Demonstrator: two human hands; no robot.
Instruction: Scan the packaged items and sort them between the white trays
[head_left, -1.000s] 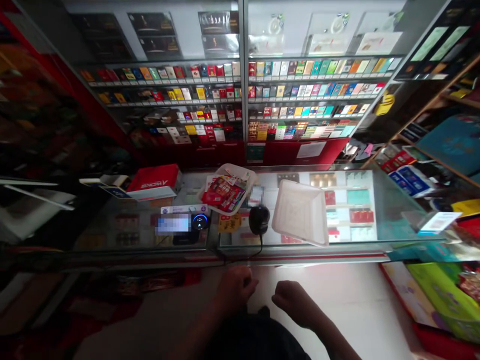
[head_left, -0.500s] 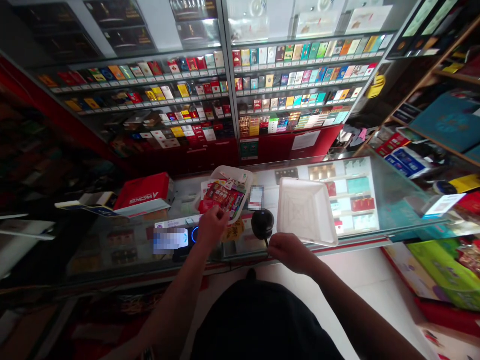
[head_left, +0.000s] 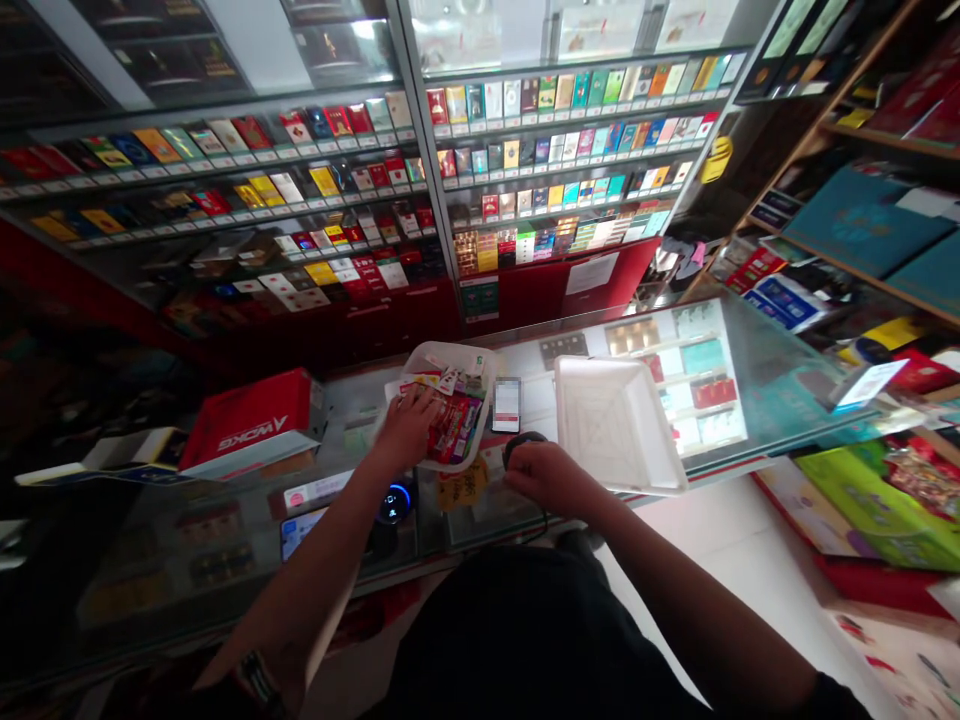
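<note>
While I watch through the head camera, my left hand [head_left: 409, 425] lies on the red packets [head_left: 459, 428] inside the packet tray [head_left: 484, 365], with its fingers bent down among them; I cannot tell whether they pinch one. Just right of that tray and nearer me, my right hand [head_left: 544, 475] is curled over the black device [head_left: 516, 440], clamped on it. A phone [head_left: 506, 403] lies just beside the tray's right edge, an empty white tray [head_left: 615, 430] further right, and a red box [head_left: 251, 425] well left, all on the glass table [head_left: 772, 395].
</note>
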